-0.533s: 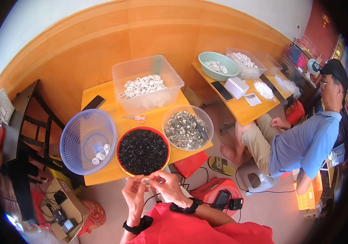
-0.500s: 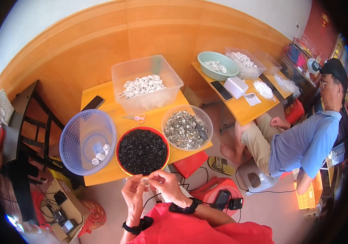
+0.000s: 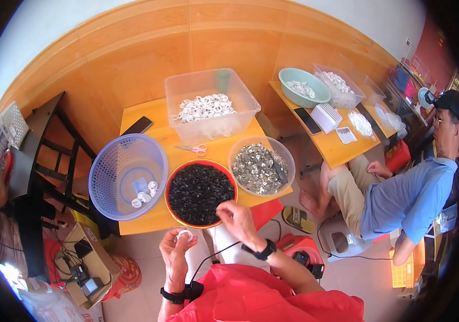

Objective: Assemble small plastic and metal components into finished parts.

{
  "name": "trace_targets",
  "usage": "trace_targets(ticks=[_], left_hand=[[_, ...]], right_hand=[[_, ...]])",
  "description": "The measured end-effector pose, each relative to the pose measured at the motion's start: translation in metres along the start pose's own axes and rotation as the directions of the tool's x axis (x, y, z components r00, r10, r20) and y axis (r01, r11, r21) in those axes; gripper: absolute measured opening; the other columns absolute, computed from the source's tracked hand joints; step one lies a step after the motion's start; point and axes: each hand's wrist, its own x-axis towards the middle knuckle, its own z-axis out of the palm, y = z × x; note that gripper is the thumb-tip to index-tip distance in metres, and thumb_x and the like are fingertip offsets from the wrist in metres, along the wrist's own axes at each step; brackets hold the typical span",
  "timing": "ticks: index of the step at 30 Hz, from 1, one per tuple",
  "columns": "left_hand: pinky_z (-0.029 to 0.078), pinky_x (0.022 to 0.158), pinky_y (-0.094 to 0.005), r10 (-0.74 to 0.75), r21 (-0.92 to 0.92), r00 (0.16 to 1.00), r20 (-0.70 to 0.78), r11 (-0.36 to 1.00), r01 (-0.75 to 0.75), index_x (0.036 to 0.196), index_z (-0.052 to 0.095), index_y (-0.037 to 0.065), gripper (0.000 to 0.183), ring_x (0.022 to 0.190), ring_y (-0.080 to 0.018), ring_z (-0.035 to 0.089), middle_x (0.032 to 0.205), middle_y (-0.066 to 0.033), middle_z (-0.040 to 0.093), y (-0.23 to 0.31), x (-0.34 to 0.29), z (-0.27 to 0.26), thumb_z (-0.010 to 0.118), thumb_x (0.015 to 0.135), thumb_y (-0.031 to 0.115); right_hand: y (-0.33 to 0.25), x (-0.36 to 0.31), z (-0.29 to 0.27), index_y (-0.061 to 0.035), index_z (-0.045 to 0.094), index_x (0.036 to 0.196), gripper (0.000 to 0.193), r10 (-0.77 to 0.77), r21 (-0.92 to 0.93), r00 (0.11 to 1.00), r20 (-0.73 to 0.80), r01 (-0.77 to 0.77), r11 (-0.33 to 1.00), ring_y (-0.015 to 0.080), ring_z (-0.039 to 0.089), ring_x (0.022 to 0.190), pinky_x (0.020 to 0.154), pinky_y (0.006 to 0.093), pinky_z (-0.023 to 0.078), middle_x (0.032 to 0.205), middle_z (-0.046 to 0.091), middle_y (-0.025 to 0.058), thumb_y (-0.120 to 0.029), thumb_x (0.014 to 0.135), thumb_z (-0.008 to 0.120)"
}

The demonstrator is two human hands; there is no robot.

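Note:
My left hand point(image 3: 172, 254) holds a small round white plastic part point(image 3: 185, 234) between thumb and fingers, in front of the table. At the near right rim of a red bowl point(image 3: 166, 194) is my right hand point(image 3: 238, 221), its fingers bent together; anything between them is too small to make out. Small black pieces point(image 3: 200, 192) fill that bowl. To its right, a clear round bowl point(image 3: 292, 161) contains small metal parts point(image 3: 255, 167) and a dark strip-like object. A blue-purple basket point(image 3: 100, 166) on the left has several white round parts point(image 3: 144, 198) inside.
Behind the bowls stands a clear bin point(image 3: 246, 111) of white parts, with scissors point(image 3: 201, 149) before it and a phone point(image 3: 138, 126) to its left. A seated person point(image 3: 401, 193) is beside another table point(image 3: 342, 152) at right. A cable runs past my lap.
My hands have parted: the right moved rightward and up to the red bowl's rim, while the left keeps the white part. The view has shifted, so the table sits further right.

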Motion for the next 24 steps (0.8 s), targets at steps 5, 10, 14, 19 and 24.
trace_targets(ticks=[5,10,14,19,24], left_hand=[[0.055,0.061,-0.0278,0.002,0.014,1.000,-0.011,1.000,-0.002,0.093,0.059,-0.003,0.011,0.064,-0.0190,0.063,0.080,-0.0097,0.061,-0.001,-0.002,-0.005,0.058,0.083,0.002],[0.053,0.059,-0.0248,-0.014,0.029,1.000,-0.002,0.999,0.014,0.091,0.060,-0.001,0.010,0.062,-0.0150,0.062,0.076,-0.0063,0.061,0.004,-0.005,-0.002,0.059,0.082,0.004],[0.053,0.058,-0.0247,-0.029,0.009,1.000,-0.007,1.000,0.030,0.091,0.060,-0.001,0.010,0.062,-0.0156,0.062,0.076,-0.0059,0.060,0.005,-0.005,-0.006,0.059,0.082,0.004],[0.053,0.057,-0.0248,-0.041,-0.019,0.999,-0.025,0.999,0.040,0.091,0.060,-0.001,0.010,0.062,-0.0160,0.062,0.078,-0.0054,0.060,0.001,-0.005,-0.003,0.059,0.082,0.003],[0.053,0.057,-0.0247,-0.063,-0.024,0.998,-0.006,0.998,0.063,0.092,0.060,0.000,0.011,0.062,-0.0159,0.061,0.078,-0.0049,0.059,0.002,-0.005,-0.002,0.058,0.082,0.003]], right_hand=[[0.014,0.035,0.008,-0.0027,0.059,0.080,0.007,-0.087,-0.281,0.990,0.108,0.114,0.953,0.0328,0.059,0.074,0.064,0.0412,0.047,0.079,0.056,0.0134,-0.005,0.075,0.062],[0.026,0.049,0.031,-0.0029,0.060,0.082,0.008,-0.103,-0.520,0.954,0.282,0.242,0.819,0.0338,0.058,0.078,0.066,0.0426,0.047,0.082,0.054,0.0123,-0.006,0.074,0.062],[0.028,0.053,0.031,-0.0030,0.058,0.079,0.006,-0.097,-0.490,0.941,0.325,0.255,0.834,0.0337,0.058,0.080,0.067,0.0425,0.047,0.082,0.053,0.0119,-0.005,0.074,0.061],[0.029,0.049,0.027,-0.0042,0.059,0.078,0.006,-0.158,-0.446,0.914,0.373,0.326,0.833,0.0322,0.058,0.080,0.067,0.0419,0.047,0.081,0.053,0.0106,-0.006,0.073,0.062],[0.025,0.056,0.025,-0.0047,0.062,0.079,0.007,-0.078,-0.443,0.924,0.374,0.252,0.860,0.0302,0.059,0.078,0.067,0.0388,0.048,0.079,0.056,0.0097,-0.005,0.072,0.064]])
